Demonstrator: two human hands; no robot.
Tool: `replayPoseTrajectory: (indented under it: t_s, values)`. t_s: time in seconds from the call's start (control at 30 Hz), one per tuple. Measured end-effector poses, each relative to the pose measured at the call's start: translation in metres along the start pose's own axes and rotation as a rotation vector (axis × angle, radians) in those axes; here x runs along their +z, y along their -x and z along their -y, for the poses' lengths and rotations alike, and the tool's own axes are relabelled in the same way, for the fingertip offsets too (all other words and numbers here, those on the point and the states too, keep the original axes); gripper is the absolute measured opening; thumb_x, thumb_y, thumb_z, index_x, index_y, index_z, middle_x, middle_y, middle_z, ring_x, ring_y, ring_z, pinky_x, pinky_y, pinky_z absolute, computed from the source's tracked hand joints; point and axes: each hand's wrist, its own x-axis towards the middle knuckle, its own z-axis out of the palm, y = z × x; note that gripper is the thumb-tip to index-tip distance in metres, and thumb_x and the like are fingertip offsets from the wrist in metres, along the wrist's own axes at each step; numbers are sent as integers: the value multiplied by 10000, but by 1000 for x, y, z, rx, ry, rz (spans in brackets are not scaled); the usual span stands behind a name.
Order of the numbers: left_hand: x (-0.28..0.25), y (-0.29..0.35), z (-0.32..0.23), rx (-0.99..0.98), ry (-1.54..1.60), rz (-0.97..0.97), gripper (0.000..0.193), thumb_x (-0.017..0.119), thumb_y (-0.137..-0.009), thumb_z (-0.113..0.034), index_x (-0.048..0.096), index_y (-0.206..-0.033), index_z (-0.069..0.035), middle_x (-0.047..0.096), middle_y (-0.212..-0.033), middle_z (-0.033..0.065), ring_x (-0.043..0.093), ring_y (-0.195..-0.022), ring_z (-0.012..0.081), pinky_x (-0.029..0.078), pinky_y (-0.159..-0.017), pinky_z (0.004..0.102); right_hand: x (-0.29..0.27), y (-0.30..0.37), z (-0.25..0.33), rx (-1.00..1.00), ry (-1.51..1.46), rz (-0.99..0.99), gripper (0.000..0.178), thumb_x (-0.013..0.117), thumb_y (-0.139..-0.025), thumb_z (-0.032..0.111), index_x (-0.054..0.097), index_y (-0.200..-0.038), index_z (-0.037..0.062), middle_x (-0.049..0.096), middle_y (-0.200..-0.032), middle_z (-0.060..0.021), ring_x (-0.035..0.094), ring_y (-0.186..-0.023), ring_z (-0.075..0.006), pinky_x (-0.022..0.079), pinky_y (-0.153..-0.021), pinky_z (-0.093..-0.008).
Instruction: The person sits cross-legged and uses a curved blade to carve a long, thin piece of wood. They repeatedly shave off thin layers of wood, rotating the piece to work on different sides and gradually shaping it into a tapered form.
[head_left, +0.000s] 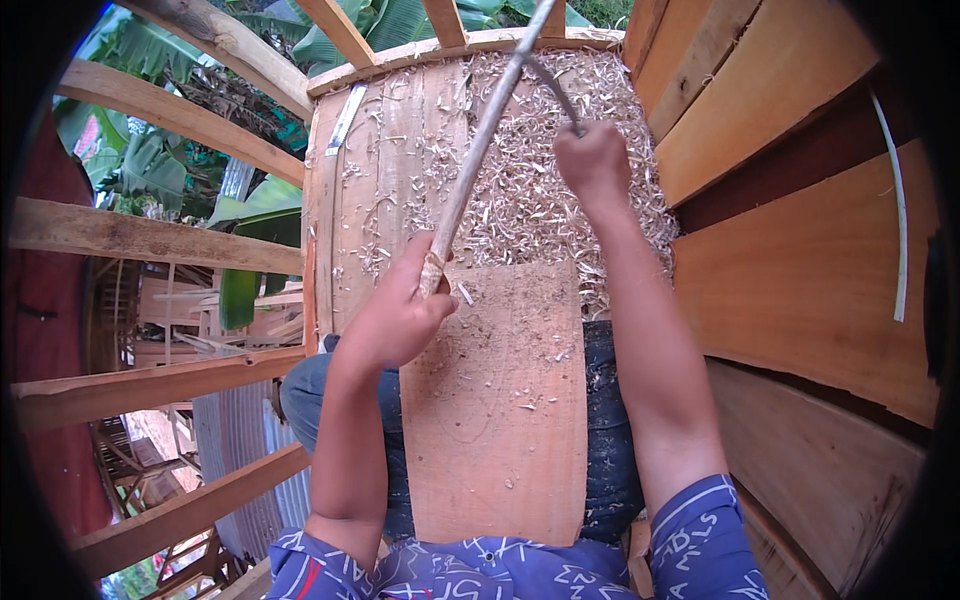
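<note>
My left hand [405, 310] is wrapped round the lower end of a long, thin wooden stick [478, 155]. The stick slants up and away to the right, past the top of the picture. In my right fist [592, 165] is a knife with a dark, slightly curved blade [553, 85]; its handle is hidden by my fingers. The blade's far end meets the stick near the top, though I cannot tell whether it cuts in. Across my lap lies a flat wooden board [495, 420], dusted with crumbs and a few chips, just under my left hand.
Curled wood shavings [530, 190] thickly cover the plank floor [352, 220] ahead. A narrow white-and-dark strip [346, 120] lies at the far left. Wooden rails [160, 235] stand on the left, with banana leaves beyond. A plank wall [800, 260] rises close on the right.
</note>
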Motion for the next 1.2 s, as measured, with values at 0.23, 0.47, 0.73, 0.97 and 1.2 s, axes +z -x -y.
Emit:
replayPoseTrajectory:
  t_s: [0.23,0.47,0.73,0.97,1.2]
  values:
    - [4,46,32,-221,441,21,436,595,-781,-35,440,-1188,-33,509,-838,66,510,-736,160,433,-659,298,-44,-13,-18,-99,-140,-74,341,502,-814,242,666,-669,-19,626,-593,-192,658,-614,-334,506,-619,-425]
    - [14,46,-2,-130,316,-74,448,594,-769,-36,444,-1191,-33,493,-765,26,472,-627,100,399,-557,251,4,71,31,-736,108,241,171,620,-738,229,674,-657,88,637,-590,-101,662,-560,-242,555,-577,-365]
    - [27,55,-36,-151,136,130,464,588,-781,-37,408,-1208,2,505,-819,89,495,-786,172,426,-745,300,-41,21,10,-28,-61,82,261,528,-822,209,693,-783,11,668,-685,-165,678,-646,-289,562,-678,-396]
    - [28,81,-7,-206,545,121,411,606,-810,-60,432,-1183,-40,502,-770,25,496,-685,107,426,-621,257,-68,3,-11,-72,-144,-61,322,532,-785,245,671,-689,-29,617,-613,-223,667,-667,-360,525,-671,-435]
    - [33,62,-30,-149,545,-58,448,603,-743,-61,437,-1159,-45,458,-704,18,457,-594,93,409,-540,250,-28,64,26,-395,-154,179,236,602,-735,225,686,-703,7,643,-647,-194,672,-630,-334,557,-645,-426]
